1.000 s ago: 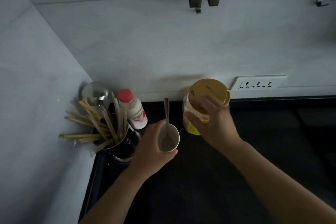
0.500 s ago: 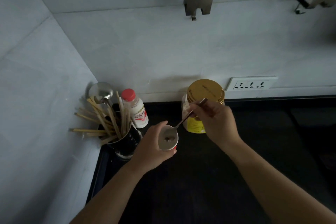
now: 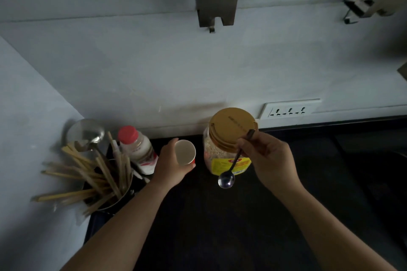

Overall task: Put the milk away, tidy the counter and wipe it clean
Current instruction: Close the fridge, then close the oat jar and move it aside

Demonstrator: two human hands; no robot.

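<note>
Upright, red-capped milk bottle [image 3: 138,149].

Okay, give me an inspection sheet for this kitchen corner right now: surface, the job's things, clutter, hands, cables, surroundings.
Surface: dark black counter, no spill visible in this dim light.
Job's things: small red-capped white milk bottle upright near the back wall; white paper cup looks empty.
Clutter: gold-lidded clear plastic jar with yellow label, lid on; dark utensil holder packed with wooden chopsticks and a steel ladle.
Hands: left hand has its grip around the cup; right hand pinches the metal spoon by its handle, bowl hanging down in front of the jar.
Cables: nothing seen.
Surroundings: pale tiled walls; white wall socket strip, nothing plugged in.
</note>
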